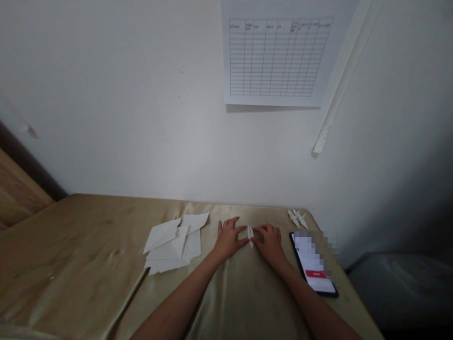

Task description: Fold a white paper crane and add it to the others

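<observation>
A small folded white paper piece (250, 234) lies on the gold cloth of the table (88, 236). My left hand (229, 240) rests on the cloth just left of it, thumb and forefinger pinching its left edge. My right hand (269, 241) mirrors this from the right, fingertips pinched on the piece's right edge. Both forearms reach in from the bottom of the view.
A loose pile of white paper sheets (175, 242) lies left of my hands. A phone (314, 264) with a lit screen lies to the right. Small folded paper figures (297, 217) sit at the far right corner. A printed grid sheet (279, 56) hangs on the wall.
</observation>
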Demonstrator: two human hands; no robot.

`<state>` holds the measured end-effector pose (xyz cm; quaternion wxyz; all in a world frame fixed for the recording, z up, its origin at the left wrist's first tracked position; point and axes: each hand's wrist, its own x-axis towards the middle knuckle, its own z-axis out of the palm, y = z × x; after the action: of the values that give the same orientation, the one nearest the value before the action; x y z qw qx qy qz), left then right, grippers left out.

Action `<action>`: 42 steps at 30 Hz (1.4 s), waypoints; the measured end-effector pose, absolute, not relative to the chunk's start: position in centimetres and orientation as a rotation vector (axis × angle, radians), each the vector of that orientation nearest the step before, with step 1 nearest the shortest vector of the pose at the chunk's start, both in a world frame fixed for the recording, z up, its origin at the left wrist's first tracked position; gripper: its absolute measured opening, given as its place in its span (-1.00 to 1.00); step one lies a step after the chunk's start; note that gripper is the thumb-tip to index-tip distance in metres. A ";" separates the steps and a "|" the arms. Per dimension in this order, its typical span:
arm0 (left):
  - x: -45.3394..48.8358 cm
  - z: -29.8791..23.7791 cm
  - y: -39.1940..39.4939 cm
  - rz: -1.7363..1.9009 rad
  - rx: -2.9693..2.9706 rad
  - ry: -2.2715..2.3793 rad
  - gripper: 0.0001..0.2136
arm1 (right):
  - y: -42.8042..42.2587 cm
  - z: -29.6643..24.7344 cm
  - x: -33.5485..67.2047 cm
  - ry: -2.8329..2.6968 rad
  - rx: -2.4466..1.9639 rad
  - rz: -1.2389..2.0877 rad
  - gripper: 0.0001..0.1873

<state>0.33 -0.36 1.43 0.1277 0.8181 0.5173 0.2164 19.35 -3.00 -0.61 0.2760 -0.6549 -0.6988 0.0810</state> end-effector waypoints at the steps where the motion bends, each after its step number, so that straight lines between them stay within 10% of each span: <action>1: 0.3 1.5 -0.3 0.615 2.379 1.499 -0.59 | -2.9 -0.7 19.4 -1.870 -1.751 0.227 -0.68; 42: 1.3 1.0 0.0 1.341 2.142 1.180 -0.85 | -3.2 1.5 18.8 -1.475 -1.205 0.527 -0.79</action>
<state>1.26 0.00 0.96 0.1753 0.7562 0.4165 0.4732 18.79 -3.22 1.47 0.5503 -0.5092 -0.6230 0.2229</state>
